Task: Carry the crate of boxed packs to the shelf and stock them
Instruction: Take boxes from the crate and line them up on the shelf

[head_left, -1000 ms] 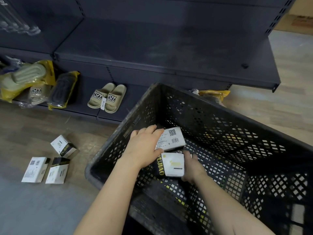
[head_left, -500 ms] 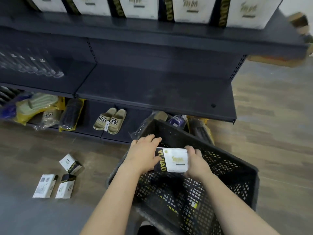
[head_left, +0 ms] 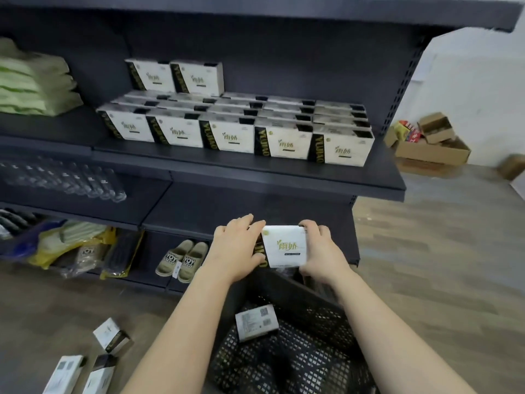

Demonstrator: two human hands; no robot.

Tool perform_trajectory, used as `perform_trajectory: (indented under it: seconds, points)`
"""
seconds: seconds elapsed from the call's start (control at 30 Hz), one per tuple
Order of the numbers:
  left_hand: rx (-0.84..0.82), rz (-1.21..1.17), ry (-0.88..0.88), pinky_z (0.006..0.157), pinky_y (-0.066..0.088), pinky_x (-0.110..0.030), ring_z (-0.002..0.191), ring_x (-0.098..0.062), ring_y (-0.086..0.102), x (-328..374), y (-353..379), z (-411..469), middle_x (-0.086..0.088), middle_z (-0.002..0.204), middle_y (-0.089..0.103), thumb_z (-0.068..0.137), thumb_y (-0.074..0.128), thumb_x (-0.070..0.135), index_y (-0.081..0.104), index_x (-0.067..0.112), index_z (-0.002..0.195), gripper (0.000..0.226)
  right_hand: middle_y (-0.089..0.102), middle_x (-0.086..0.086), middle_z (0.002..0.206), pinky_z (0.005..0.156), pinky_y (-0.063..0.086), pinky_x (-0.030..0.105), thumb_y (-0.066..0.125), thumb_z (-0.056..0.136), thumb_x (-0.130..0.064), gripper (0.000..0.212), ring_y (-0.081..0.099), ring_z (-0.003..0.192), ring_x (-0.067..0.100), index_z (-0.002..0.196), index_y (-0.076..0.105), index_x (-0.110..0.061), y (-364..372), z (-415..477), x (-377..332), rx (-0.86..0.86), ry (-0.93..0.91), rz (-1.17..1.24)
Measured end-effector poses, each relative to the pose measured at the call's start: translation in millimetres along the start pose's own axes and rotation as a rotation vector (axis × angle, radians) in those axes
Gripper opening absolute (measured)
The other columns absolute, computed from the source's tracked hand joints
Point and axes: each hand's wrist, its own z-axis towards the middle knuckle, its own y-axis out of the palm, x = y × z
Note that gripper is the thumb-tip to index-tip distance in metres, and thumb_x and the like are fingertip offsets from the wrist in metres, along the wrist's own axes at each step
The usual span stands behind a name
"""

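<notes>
White glossy card with a black side band and gold lettering: the held pack [head_left: 285, 245], flat and rectangular, printed face toward the camera. The left hand [head_left: 235, 245] grips the banded edge with fingers curled over the top. The right hand [head_left: 321, 251] grips the opposite edge the same way. Both are closed on this one pack and carry nothing else. The pack hangs in the air just above the far rim of the crate [head_left: 326, 322], below and well short of the stocked shelf [head_left: 255, 172].

Step, as judged: a pack is out of the crate and bound for the shelf.

The crate is black plastic lattice with open diamond mesh, standing on a wood-look floor. One spare pack [head_left: 256, 322] lies inside, barcode side up.

The shelf is dark painted metal with perforated uprights. The front row [head_left: 227, 135] stands upright, five across and several rows deep, bands to the left. Two upper packs [head_left: 196, 78] stand on top at the back left.

The next move likely calls for raising the pack, turning it upright and seating it beside those two, band left to match. The square edges should seat easily, though slick card may slide. Three floor packs [head_left: 110, 335] lie left of the crate and probably want collecting.
</notes>
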Motion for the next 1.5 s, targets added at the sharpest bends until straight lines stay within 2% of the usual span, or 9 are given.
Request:
perform_trajectory:
  seconds: [0.23,0.33,0.5,0.7,0.8,0.9,1.07,1.33,1.5]
  points:
    - [0.077,-0.001,-0.005,0.112,0.025,-0.046,0.143,-0.026,0.025,13,-45,0,-0.004,0.161,0.015,0.094,0.055,0.046,0.015,0.029,0.154,0.074,0.045,0.000,0.120,0.068,0.048,0.036,0.080,0.065,-0.033,0.084,0.055,0.087,0.022,0.128,0.025,-0.039,-49,-7,-16,0.093,-0.054,-0.028]
    - [0.070,0.012,-0.015,0.109,0.030,-0.047,0.139,-0.028,0.034,20,-55,2,-0.004,0.160,0.019,0.097,0.049,0.048,0.014,0.029,0.154,0.070,0.052,-0.006,0.112,0.070,0.054,0.042,0.085,0.057,-0.037,0.090,0.057,0.093,0.019,0.123,0.024,-0.043,-60,-11,-20,0.109,-0.083,-0.026]
    - [-0.029,-0.085,-0.050,0.106,0.031,-0.049,0.128,-0.030,0.047,28,-62,4,-0.006,0.154,0.029,0.100,0.042,0.045,0.010,0.029,0.155,0.065,0.052,-0.009,0.112,0.074,0.057,0.042,0.084,0.055,-0.027,0.091,0.059,0.094,0.014,0.120,0.025,-0.047,-68,-21,-20,0.103,-0.120,0.070]
    - [-0.025,-0.146,-0.054,0.107,0.029,-0.047,0.116,-0.030,0.053,35,-70,-3,-0.008,0.140,0.038,0.098,0.050,0.042,0.021,0.025,0.151,0.063,0.047,-0.008,0.119,0.085,0.056,0.038,0.085,0.056,-0.019,0.091,0.057,0.102,0.011,0.118,0.027,-0.052,-75,-25,-17,0.096,-0.174,0.198]
    - [-0.004,-0.094,-0.069,0.102,0.031,-0.043,0.109,-0.033,0.054,38,-77,-3,-0.008,0.137,0.038,0.097,0.051,0.043,0.029,0.020,0.146,0.058,0.044,-0.008,0.128,0.095,0.052,0.036,0.088,0.056,-0.020,0.099,0.053,0.112,0.012,0.127,0.027,-0.051,-81,-26,-17,0.064,-0.174,0.301]
    - [0.023,-0.051,-0.091,0.092,0.033,-0.038,0.104,-0.034,0.052,40,-81,-4,-0.007,0.131,0.038,0.097,0.052,0.042,0.037,0.016,0.136,0.049,0.040,-0.009,0.134,0.099,0.040,0.029,0.087,0.067,-0.034,0.102,0.044,0.119,0.011,0.143,0.021,-0.047,-92,-26,-22,0.023,-0.191,0.332]
    - [0.110,-0.064,-0.078,0.108,0.027,-0.040,0.106,-0.030,0.053,36,-82,0,-0.004,0.131,0.038,0.096,0.055,0.042,0.042,0.017,0.125,0.040,0.041,0.000,0.143,0.101,0.037,0.031,0.076,0.080,-0.041,0.086,0.045,0.126,0.017,0.150,0.026,-0.034,-106,-16,-30,0.088,-0.181,0.266]
    - [0.225,-0.029,-0.050,0.100,0.031,-0.039,0.103,-0.026,0.056,11,-90,13,-0.003,0.130,0.039,0.093,0.058,0.045,0.042,0.018,0.126,0.045,0.044,-0.003,0.125,0.088,0.039,0.025,0.080,0.075,-0.044,0.075,0.047,0.109,0.013,0.139,0.043,-0.032,-107,6,-59,0.137,-0.203,0.211]
    - [0.271,-0.010,-0.023,0.095,0.035,-0.040,0.104,-0.028,0.056,-19,-103,39,-0.005,0.132,0.038,0.092,0.060,0.045,0.040,0.016,0.132,0.053,0.044,-0.002,0.122,0.085,0.036,0.024,0.079,0.077,-0.041,0.073,0.043,0.104,0.010,0.139,0.043,-0.027,-106,37,-83,0.194,-0.205,0.176]
